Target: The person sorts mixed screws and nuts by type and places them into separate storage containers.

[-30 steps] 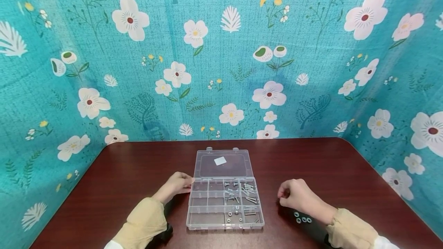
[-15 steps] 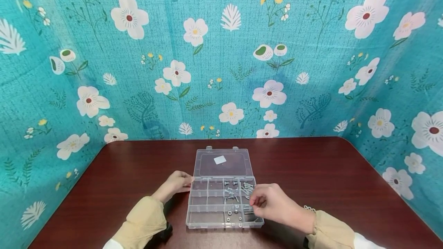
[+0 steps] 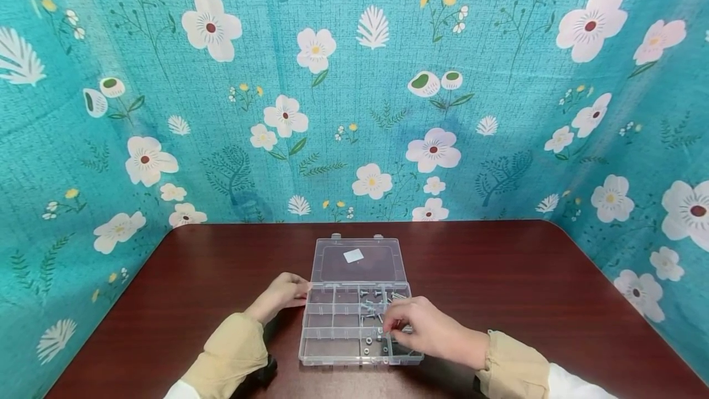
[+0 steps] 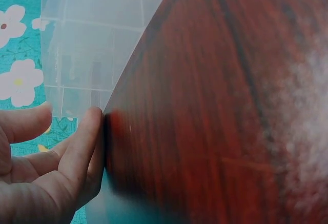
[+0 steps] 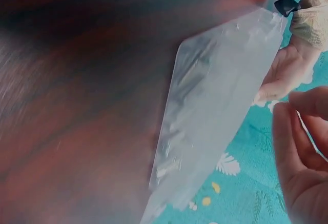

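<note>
The clear plastic compartment box lies on the table in the head view, lid folded back. My left hand rests at its left edge; in the left wrist view its straight fingers touch the box side. My right hand is above the box's front right part, thumb and fingertips together, pinching what appears to be a small nut, hidden by the fingers. Several nuts lie in the compartment left of those fingertips. Screws fill compartments behind; longer screws at the right are partly covered by my right hand.
The dark red-brown table reaches back to a blue floral cloth. A small white paper lies on the lid. The box's left compartments hold nothing visible. My right forearm and sleeve cover part of the table at the right.
My right hand has moved left from beside the loose nuts on the table to over the box. Those loose nuts are now hidden by my arm. My left hand stays at the box.
</note>
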### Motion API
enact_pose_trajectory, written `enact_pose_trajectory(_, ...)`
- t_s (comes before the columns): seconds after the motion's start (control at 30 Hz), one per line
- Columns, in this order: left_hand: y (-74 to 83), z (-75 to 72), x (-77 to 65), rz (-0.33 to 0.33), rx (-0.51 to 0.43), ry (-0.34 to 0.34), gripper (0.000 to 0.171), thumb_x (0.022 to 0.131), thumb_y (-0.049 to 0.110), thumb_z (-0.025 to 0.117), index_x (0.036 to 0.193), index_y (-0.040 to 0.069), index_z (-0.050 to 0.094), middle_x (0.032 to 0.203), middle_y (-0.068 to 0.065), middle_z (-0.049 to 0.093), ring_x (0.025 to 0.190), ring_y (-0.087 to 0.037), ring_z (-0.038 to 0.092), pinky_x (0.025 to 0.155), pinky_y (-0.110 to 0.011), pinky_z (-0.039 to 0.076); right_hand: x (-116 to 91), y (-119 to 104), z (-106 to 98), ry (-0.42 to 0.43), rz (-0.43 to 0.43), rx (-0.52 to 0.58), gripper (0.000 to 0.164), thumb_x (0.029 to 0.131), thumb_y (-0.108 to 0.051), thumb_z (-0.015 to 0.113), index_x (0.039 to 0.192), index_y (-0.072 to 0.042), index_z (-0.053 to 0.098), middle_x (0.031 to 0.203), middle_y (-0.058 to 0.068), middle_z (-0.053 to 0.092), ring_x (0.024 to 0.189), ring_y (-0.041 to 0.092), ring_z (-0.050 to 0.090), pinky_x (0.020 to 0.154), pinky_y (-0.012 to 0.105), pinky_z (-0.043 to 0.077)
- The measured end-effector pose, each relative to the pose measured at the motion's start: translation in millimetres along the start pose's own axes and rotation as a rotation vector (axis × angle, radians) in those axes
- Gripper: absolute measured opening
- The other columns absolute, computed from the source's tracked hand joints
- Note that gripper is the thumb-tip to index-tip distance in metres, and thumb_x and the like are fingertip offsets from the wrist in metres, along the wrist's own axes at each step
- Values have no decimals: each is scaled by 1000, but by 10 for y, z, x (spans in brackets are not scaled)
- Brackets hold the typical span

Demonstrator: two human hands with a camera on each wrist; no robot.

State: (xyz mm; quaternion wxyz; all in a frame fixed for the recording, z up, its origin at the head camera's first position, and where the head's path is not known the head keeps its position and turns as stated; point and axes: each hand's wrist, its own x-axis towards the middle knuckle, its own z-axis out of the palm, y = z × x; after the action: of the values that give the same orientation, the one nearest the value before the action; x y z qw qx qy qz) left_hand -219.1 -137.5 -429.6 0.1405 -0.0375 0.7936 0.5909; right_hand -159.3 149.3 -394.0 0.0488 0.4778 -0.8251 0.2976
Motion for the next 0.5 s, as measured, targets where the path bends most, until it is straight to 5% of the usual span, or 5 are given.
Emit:
enact_pose_trajectory(0.17, 9, -4, -6, 4, -8, -12, 22, 89, -1, 51, 100, -20, 55, 87, -18, 58, 77, -18, 57, 73, -34, 56, -94, 38, -140, -65, -26, -106, 20, 73, 5, 66, 83, -12, 66, 86, -8, 60, 80, 1, 56, 65, 12, 48)
enact_pose_trajectory(0.5, 18, -4, -8, 0, -29, -28, 24, 89, -1, 51, 101, -22, 53, 86, -17, 57, 77, -18, 56, 73, -34, 55, -350, 129, -370, -46, -139, -312, 29, 67, 8, 69, 81, -17, 65, 81, -12, 55, 77, 0, 48, 66, 6, 42)
